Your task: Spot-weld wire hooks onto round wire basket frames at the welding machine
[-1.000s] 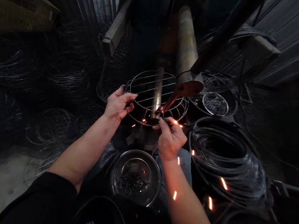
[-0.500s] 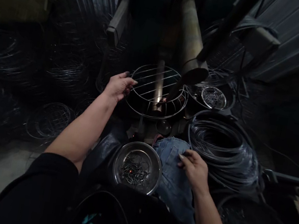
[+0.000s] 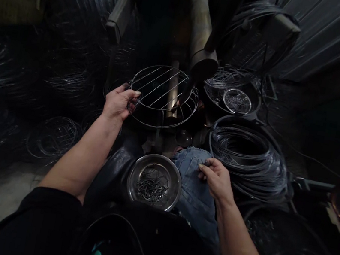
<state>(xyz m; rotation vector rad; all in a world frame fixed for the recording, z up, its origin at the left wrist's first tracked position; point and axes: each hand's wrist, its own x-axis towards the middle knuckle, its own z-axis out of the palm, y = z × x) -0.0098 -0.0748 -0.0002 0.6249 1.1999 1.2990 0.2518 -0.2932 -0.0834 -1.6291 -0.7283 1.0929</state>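
My left hand (image 3: pixel 118 102) grips the left rim of a round wire rack (image 3: pixel 159 93) that sits over the lower bar of a welding machine (image 3: pixel 200 41), under its copper tip. My right hand (image 3: pixel 216 179) rests on my jeans-clad knee (image 3: pixel 193 183), fingers curled and pinched; whether they hold a small wire piece I cannot make out. Just left of that hand, a steel bowl (image 3: pixel 136 174) holds several short bent wire pieces.
A large coil of wire rings (image 3: pixel 246 157) lies at the right, with a second steel dish (image 3: pixel 237 100) and more wire behind it. Finished wire racks (image 3: pixel 54 136) are heaped on the floor at the left. Corrugated metal walls close in both sides.
Sparks flew a second ago with both hands at the rack. My right hand has since dropped back to my knee beside the bowl. My left hand has kept hold of the rim.
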